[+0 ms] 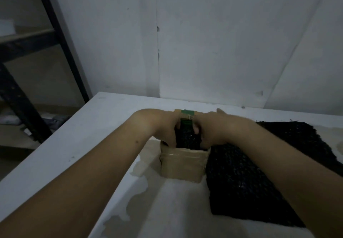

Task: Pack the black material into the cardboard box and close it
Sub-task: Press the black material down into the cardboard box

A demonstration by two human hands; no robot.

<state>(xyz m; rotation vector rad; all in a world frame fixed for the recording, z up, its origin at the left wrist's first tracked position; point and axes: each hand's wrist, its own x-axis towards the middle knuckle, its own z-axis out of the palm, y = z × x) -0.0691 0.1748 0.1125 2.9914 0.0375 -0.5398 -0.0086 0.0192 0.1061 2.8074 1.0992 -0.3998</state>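
A small cardboard box (181,165) stands open on the white table (89,130), its far flap (186,114) upright with green tape on it. A wad of black material (187,139) sticks out of the box's top. My left hand (165,128) grips the wad from the left, fingers curled down into the box. My right hand (209,131) grips it from the right, a fingertip over the top. The inside of the box is hidden by both hands.
More black material (259,182) lies flat on the table to the right of the box, reaching the right edge of view. The table's paint is worn in brown patches (141,171) near the box. A dark metal shelf (27,70) stands at the left. A white wall rises behind.
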